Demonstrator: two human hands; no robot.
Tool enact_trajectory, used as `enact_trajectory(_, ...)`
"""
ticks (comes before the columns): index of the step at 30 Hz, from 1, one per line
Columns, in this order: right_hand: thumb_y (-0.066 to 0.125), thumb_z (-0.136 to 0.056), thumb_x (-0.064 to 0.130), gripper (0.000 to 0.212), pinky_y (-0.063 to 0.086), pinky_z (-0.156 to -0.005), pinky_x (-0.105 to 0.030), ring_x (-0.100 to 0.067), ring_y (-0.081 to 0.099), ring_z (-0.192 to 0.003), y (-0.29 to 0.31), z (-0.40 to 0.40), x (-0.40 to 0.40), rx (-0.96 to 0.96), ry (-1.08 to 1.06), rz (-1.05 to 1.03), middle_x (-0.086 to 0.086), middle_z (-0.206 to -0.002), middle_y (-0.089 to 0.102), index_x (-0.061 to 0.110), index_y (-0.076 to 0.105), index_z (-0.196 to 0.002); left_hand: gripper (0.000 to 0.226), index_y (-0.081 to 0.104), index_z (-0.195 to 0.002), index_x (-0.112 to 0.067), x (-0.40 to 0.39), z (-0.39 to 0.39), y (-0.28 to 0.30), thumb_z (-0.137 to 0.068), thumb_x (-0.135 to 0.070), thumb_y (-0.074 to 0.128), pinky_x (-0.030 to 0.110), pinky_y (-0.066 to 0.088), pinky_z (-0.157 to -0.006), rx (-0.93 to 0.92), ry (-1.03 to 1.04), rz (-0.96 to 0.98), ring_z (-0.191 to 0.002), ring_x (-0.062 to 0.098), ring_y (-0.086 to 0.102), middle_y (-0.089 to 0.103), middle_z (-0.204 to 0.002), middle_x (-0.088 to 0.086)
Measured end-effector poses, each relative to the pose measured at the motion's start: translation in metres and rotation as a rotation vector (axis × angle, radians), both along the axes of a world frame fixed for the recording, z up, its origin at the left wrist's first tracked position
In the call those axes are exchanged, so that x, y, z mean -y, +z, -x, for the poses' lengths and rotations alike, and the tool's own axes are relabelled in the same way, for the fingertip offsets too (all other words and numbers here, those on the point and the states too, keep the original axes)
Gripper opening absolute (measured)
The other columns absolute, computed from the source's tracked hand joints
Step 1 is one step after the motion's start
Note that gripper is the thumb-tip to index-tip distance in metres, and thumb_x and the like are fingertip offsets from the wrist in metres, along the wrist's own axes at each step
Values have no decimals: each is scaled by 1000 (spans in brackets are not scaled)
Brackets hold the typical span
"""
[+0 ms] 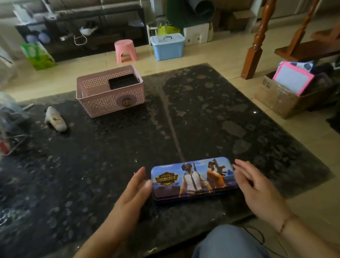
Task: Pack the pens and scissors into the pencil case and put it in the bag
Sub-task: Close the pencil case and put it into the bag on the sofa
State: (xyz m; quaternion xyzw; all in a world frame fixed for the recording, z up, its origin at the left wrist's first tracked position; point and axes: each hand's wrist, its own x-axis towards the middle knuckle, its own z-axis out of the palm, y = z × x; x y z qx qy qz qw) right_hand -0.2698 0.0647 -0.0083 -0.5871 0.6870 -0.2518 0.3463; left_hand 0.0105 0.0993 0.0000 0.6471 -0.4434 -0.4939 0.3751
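Dark, speckled stone formed the bench [110,153], seen from above by a person seated at its near edge, in a cluttered living room.

Closest to the viewer, a closed tin pencil case [193,178] lay flat on the bench near its front edge. Its lid carried game artwork: two armed figures, one helmeted in a white shirt and tie, and a gold badge with Chinese characters, which looked like the title of a shooter game, though motion blur made the lettering unsure. No pens or scissors were visible; whether they were already inside could not be told.

Each hand flanked one short end of the case. At the left hand [134,193], the grip was apart, fingers straight, fingertips touching or almost touching the end. The right hand [255,185] was likewise spread and relaxed just beside the other end, holding nothing.

Risks, as a judgement: the smooth tin could slip if lifted by its ends alone, and a lid not fully latched could spring open and spill its contents.

Farther back stood a pink lattice basket [110,92] with a cartoon sticker, a dark box inside it. To its left lay a pale tube [55,119] with unreadable print. No bag for the case could be picked out with confidence; a green-and-white tote [38,55] stood on the floor beyond the bench.
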Motion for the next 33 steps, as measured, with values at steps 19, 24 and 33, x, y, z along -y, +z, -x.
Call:
enact_trajectory(19, 14, -83, 74, 87, -6, -115, -46, -18, -11, -146, -18, -30, 38, -663, 244, 65, 4, -162, -3, 23, -2, -152, 86, -14, -149, -29, 27, 11, -22, -80, -78, 4, 51, -16, -112, 1119, -309, -84, -142, 17, -26, -28, -155, -5)
enact_trajectory(24, 22, -71, 88, 97, 1, -117, -49, -24, -3, -147, -14, -15, 28, -559, 46, -92, 4, -160, 12, 29, 27, -148, 54, 7, -147, -53, 3, 7, -23, -95, -63, 14, 59, -6, -114, 995, -224, -212, -145, 24, -20, -16, -161, -4)
enact_trajectory(33, 63, -82, 49, 49, 38, -105, -37, -19, 42, -129, -12, -48, 81, -51, -245, -22, -3, -133, 54, 21, 56, -121, 42, 25, -141, -57, 59, 31, -22, -99, -52, 26, 43, -3, -118, 710, 85, -194, -146, 20, -16, 9, -157, -23)
